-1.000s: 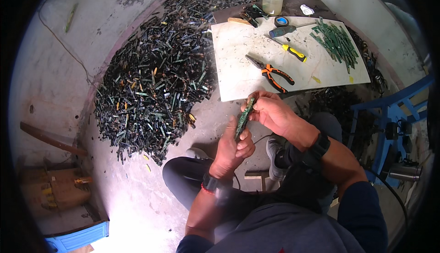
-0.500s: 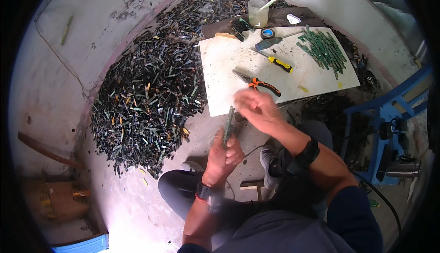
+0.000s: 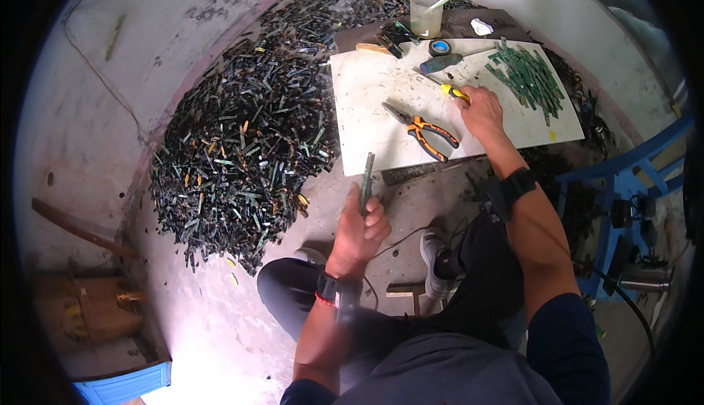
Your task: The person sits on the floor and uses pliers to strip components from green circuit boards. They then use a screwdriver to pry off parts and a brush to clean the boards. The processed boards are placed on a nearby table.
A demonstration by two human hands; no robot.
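Observation:
My left hand [image 3: 359,230] is closed around a narrow dark-green strip [image 3: 367,178], held upright just off the white board's near left edge. On the board [image 3: 374,90], my right hand [image 3: 482,110] has its fingers wrapped round the handle of a yellow-and-black screwdriver [image 3: 452,93], whose shaft points to the far left. Orange-and-black pliers [image 3: 427,128] lie with handles spread, left of and nearer than my right hand. Right of that hand, a pile of green circuit-board strips [image 3: 529,79] rests on the board. Beyond the yellow screwdriver lies a second screwdriver with a blue-grey handle [image 3: 440,63].
A big heap of dark strips [image 3: 235,148] covers the floor at the left and back. Behind the board stand a cloudy plastic cup [image 3: 425,16], a roll of blue tape [image 3: 440,47] and crumpled white paper [image 3: 481,27]. A blue chair [image 3: 616,178] is at the right.
My right hand has moved away from near the strip, out to the right over the board, and taken hold of the yellow screwdriver. The left hand still holds the strip.

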